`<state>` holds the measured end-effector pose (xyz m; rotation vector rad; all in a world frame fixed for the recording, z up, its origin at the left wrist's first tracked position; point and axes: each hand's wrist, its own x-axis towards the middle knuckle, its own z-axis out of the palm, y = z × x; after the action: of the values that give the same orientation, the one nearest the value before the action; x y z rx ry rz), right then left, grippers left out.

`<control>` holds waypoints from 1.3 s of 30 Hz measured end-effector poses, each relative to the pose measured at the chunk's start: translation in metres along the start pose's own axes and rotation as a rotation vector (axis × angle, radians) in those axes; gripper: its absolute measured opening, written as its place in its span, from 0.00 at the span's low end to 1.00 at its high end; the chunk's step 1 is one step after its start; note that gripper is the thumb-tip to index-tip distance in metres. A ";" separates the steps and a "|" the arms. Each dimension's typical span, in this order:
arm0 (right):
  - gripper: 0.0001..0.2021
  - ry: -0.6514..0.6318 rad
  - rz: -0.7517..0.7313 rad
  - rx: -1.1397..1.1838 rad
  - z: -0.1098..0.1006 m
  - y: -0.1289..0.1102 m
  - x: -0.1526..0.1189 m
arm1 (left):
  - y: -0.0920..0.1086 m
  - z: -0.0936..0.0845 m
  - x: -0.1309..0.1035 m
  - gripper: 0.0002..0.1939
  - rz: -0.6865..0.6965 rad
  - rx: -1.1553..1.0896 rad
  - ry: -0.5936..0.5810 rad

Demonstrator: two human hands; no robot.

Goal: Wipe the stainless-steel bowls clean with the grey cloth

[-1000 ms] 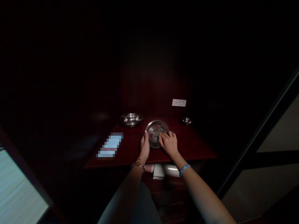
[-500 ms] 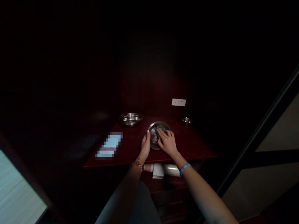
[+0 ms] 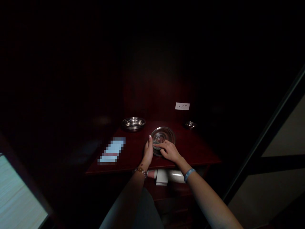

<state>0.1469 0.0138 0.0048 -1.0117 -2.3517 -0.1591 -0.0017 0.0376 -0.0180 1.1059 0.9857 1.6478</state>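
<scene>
A shiny steel bowl (image 3: 170, 133) is tilted toward me over the dark red desk (image 3: 190, 152). My left hand (image 3: 148, 151) is closed on its left rim, thumb up along the edge. Inside the bowl, my right hand (image 3: 170, 150) presses a grey cloth (image 3: 157, 147) against the lower left of the inner wall, its index finger stretched out. Most of the cloth is hidden under those fingers. Farther back on the left stands a wider steel bowl or stack of bowls (image 3: 133, 124). A small steel bowl (image 3: 190, 125) sits at the back right.
A blurred-out, bright flat object (image 3: 111, 152) lies on the desk's left side. On the shelf below are a white box (image 3: 162, 176), a pinkish cup (image 3: 152, 174) and a pale cylinder (image 3: 176, 175). A white socket panel (image 3: 182, 106) is on the back wall.
My right hand has slid the cloth from the upper middle of the bowl down to its lower left inner side. The left hand keeps its hold on the rim.
</scene>
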 end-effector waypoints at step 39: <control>0.31 0.077 0.034 -0.327 0.002 0.005 0.003 | -0.008 -0.005 0.007 0.25 0.158 -0.146 0.191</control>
<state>0.1478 0.0193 0.0040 -1.1734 -2.2815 -0.5738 -0.0056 0.0457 -0.0253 0.9621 0.8993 1.9501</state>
